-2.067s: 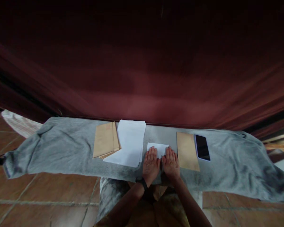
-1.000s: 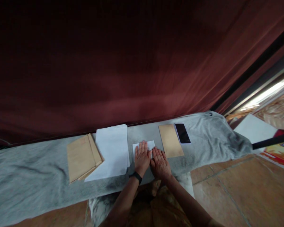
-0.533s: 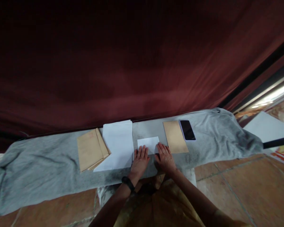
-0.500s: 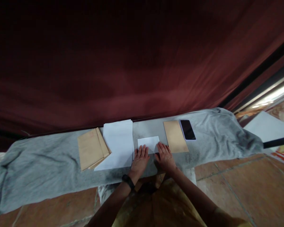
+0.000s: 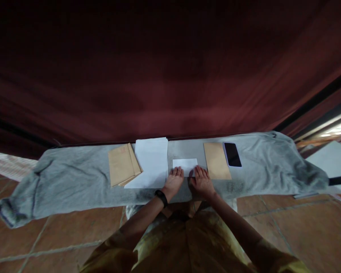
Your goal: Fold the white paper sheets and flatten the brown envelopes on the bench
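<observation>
A small folded sheet of white paper lies flat before me on the grey cloth. My left hand presses its fingertips on the near left part of the paper. On the near right corner rests my right hand, fingers laid out and the thumb pointing inward. Both hands are open and grip nothing; they partly cover the paper's near edge. Left of it is a stack of white sheets, overlapped by several brown envelopes. One brown envelope lies just right of my right hand.
A phone with a pale purple edge sits beside the single envelope. The narrow surface under the grey cloth runs left to right. Behind it hangs a dark red curtain. Brown floor tiles show below, and a white board stands far right.
The view has shifted, so the table items appear slightly further right and higher. Both hands still rest on the folded paper, with the left fingers drawn a little closer together.
</observation>
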The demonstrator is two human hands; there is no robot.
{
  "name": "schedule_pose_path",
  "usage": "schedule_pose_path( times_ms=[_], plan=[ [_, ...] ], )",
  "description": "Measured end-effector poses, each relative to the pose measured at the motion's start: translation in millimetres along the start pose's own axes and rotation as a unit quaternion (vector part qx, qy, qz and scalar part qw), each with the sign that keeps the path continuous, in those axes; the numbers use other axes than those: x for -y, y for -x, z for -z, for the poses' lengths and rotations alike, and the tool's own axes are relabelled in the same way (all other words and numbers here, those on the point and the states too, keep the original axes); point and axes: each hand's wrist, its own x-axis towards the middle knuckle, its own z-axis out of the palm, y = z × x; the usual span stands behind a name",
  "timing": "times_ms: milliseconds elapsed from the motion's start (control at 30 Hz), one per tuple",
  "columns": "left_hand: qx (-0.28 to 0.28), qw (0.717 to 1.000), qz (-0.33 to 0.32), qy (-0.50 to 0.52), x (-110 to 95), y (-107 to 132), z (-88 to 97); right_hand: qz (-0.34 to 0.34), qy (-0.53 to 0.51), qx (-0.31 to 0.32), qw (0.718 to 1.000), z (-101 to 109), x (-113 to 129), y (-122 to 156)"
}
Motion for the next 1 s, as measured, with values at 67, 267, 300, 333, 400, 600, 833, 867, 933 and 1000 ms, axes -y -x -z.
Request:
schedule_pose_path(
  times_ms=[67, 267, 300, 333, 400, 600, 833, 867, 933, 1000],
  plan=[
    [-0.008, 0.999, 0.005, 0.033, 5, 0, 11.6, -0.002, -0.030, 0.002, 1.000, 5, -4, -2],
    [-0.062, 0.983, 0.052, 0.167, 18, -4, 39.6, -0.029, -0.246, -0.024, 0.969, 21, -20, -16],
    [-0.074, 0.976, 0.066, 0.194, 20, -7, 41.5, -0.046, -0.290, -0.034, 0.955, 23, -23, -19],
    [-0.085, 0.968, 0.080, 0.221, 23, -10, 42.5, -0.065, -0.323, -0.042, 0.943, 25, -25, -22],
    [-0.108, 0.950, 0.102, 0.274, 30, -19, 41.7, -0.095, -0.353, -0.051, 0.929, 27, -28, -28],
    [-0.180, 0.890, 0.167, 0.384, 46, -44, 20.0, -0.131, -0.334, -0.056, 0.932, 25, -30, -48],
    [-0.198, 0.866, 0.190, 0.417, 37, -31, -9.4, -0.174, -0.235, -0.042, 0.955, 11, -21, -56],
    [-0.198, 0.868, 0.189, 0.415, 35, -27, -12.0, -0.175, -0.221, -0.037, 0.959, 9, -20, -56],
    [-0.199, 0.871, 0.185, 0.408, 30, -22, -16.2, -0.171, -0.200, -0.028, 0.964, 7, -19, -55],
    [-0.205, 0.884, 0.177, 0.381, 25, -18, -19.3, -0.153, -0.157, -0.018, 0.976, 6, -18, -55]
  ],
)
